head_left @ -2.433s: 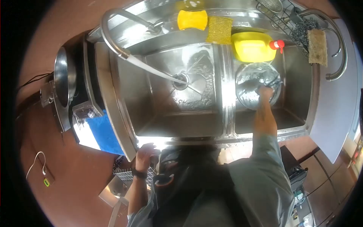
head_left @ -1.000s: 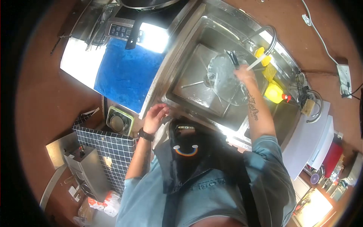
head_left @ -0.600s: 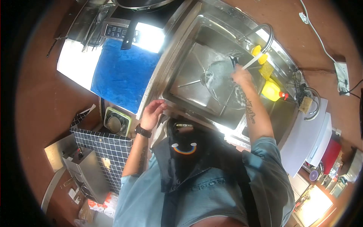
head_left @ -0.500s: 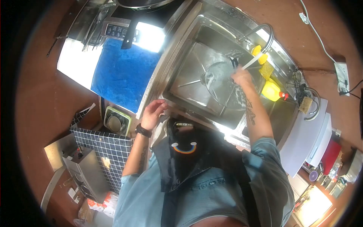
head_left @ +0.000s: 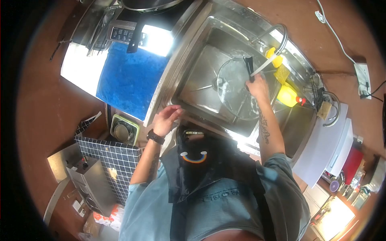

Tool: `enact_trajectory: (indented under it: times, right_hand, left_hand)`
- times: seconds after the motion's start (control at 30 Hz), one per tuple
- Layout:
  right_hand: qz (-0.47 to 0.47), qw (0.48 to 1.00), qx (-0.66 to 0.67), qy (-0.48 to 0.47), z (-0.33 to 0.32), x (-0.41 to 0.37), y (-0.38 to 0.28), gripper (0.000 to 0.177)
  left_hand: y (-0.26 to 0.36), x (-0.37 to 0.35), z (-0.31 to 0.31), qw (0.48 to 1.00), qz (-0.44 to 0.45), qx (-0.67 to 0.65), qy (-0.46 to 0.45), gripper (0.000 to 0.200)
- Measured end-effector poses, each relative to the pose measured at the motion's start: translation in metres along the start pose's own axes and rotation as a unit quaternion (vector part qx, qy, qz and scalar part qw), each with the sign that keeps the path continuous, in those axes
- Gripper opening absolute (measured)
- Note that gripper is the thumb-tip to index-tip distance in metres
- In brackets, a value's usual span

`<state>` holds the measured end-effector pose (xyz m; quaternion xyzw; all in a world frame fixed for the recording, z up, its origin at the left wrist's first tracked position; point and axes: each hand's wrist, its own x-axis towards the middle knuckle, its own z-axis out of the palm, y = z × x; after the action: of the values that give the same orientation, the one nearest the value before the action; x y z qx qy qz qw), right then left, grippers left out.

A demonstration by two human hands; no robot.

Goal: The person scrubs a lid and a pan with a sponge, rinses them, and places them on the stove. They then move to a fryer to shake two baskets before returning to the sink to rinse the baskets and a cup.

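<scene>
A round glass lid [head_left: 237,90] with a metal rim is in the steel sink [head_left: 197,82]. My right hand [head_left: 257,86] is closed on the lid's black handle [head_left: 249,66], under the stream from the curved faucet [head_left: 284,34]. At the sink's front edge is my left hand [head_left: 168,119], its fingers slightly curled and apart, with nothing in it. A yellow sponge [head_left: 282,74] and a yellow bottle [head_left: 287,94] with a red cap lie on the sink's divider, right of my right hand.
Left of the sink lies a blue cloth [head_left: 130,76], below a stove with a black-handled pan [head_left: 138,36]. A green-rimmed container [head_left: 124,129] stands at lower left. A second basin [head_left: 295,124] and a wire caddy with a scrubber [head_left: 324,110] are on the right.
The lid has turned, and its handle shows more clearly. My right hand has shifted slightly down, while my left hand has moved a little to the right.
</scene>
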<state>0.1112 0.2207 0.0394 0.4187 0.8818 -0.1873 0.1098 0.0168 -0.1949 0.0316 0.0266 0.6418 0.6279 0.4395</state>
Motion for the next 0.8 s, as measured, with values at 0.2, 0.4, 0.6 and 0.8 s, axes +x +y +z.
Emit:
enact_trajectory:
  times: [0.2, 0.4, 0.6, 0.8]
  right_hand:
    - [0.03, 0.997, 0.056, 0.032, 0.011, -0.002, 0.0, 0.054]
    - [0.046, 0.988, 0.142, 0.047, 0.035, 0.005, 0.019, 0.05]
    - [0.076, 0.917, 0.385, 0.069, 0.067, 0.008, 0.04, 0.047]
    - [0.113, 0.85, 0.514, 0.035, 0.086, 0.031, 0.036, 0.035]
  left_hand:
    - [0.02, 0.018, 0.029, 0.998, 0.016, 0.041, -0.052, 0.027]
    - [0.035, 0.05, 0.061, 0.989, 0.048, 0.083, -0.109, 0.026]
    - [0.05, 0.067, 0.087, 0.983, 0.052, 0.119, -0.129, 0.024]
    - [0.041, 0.077, 0.095, 0.985, 0.035, 0.111, -0.127, 0.031]
